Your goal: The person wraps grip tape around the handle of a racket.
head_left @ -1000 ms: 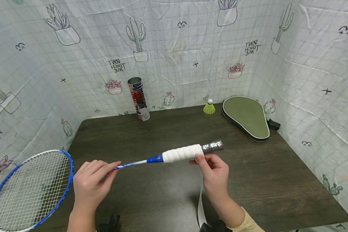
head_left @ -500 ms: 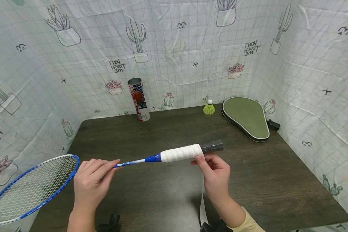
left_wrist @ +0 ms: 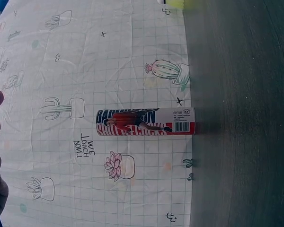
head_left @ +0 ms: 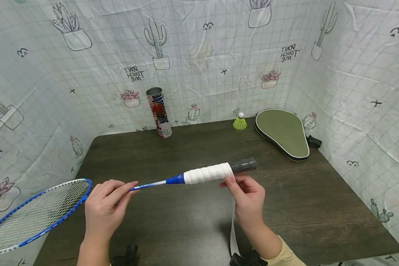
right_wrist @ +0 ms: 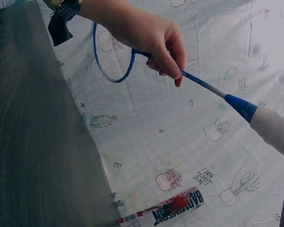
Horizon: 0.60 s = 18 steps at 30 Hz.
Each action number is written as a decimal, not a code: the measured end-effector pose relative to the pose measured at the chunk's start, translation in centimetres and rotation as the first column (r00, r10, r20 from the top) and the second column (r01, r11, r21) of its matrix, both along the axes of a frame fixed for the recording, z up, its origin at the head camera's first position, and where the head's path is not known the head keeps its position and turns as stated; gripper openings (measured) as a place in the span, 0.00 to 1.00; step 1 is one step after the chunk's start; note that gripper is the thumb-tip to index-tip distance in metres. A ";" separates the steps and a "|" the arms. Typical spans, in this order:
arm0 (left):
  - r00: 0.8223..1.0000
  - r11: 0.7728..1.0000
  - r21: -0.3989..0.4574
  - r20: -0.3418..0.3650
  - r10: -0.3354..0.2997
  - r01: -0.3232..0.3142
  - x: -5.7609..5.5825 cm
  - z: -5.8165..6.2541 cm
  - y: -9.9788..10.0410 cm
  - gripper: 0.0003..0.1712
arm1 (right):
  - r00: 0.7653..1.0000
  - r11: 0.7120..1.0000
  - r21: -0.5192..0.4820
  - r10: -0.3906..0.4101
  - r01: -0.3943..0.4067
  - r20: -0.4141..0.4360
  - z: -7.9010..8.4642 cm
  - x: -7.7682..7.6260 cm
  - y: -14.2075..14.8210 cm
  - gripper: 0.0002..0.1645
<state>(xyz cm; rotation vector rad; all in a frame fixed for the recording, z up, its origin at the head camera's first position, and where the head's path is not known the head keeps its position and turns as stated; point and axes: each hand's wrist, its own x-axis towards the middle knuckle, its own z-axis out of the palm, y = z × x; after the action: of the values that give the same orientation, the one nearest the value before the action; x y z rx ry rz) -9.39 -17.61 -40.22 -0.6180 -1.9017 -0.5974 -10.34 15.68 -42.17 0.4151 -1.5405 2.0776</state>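
Note:
A blue and white badminton racket (head_left: 157, 183) is held level above the table, its strung head at the far left. My left hand (head_left: 104, 207) pinches the shaft between thumb and fingers; the right wrist view also shows this left hand (right_wrist: 156, 40) on the shaft. White perforated grip tape (head_left: 207, 173) winds round most of the handle, up to the blue cone. The dark handle end (head_left: 244, 165) is bare of tape. My right hand (head_left: 247, 199) pinches the tape at the edge of the winding, below the handle. From there the loose tape tail (head_left: 233, 236) hangs down.
On the dark wooden table (head_left: 186, 229), a shuttlecock tube (head_left: 159, 112) stands upright at the back left. A yellow shuttlecock (head_left: 240, 122) sits cork up near the back edge, left of a green racket case (head_left: 282, 133). A cactus-print cloth (head_left: 199, 55) encloses the back and sides.
The racket has turned about its shaft, so its head looks narrower and flatter than a second ago. Both hands keep their holds, and the loose tape has shifted slightly.

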 end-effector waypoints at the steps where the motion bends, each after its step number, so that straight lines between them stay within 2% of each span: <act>1: 1.000 1.000 0.001 0.000 0.000 0.000 0.0 0.0 0.0 0.22 | 1.000 1.000 0.003 -0.001 0.001 0.001 0.0 0.0 0.0 0.07; 9: 1.000 1.000 -0.010 0.007 0.003 -0.003 0.0 0.1 0.1 0.23 | 1.000 0.999 -0.043 0.019 -0.019 0.012 0.2 0.0 -0.1 0.07; 18: 1.000 1.000 -0.010 0.007 -0.021 0.021 -0.1 0.1 0.1 0.22 | 1.000 1.000 -0.016 -0.011 0.011 -0.011 0.0 0.0 0.0 0.09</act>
<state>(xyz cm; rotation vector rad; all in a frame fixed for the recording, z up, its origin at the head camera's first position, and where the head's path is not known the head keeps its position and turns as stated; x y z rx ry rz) -9.44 -17.51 -40.07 -0.6437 -1.9083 -0.6042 -10.36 15.66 -42.14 0.4110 -1.5159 2.0743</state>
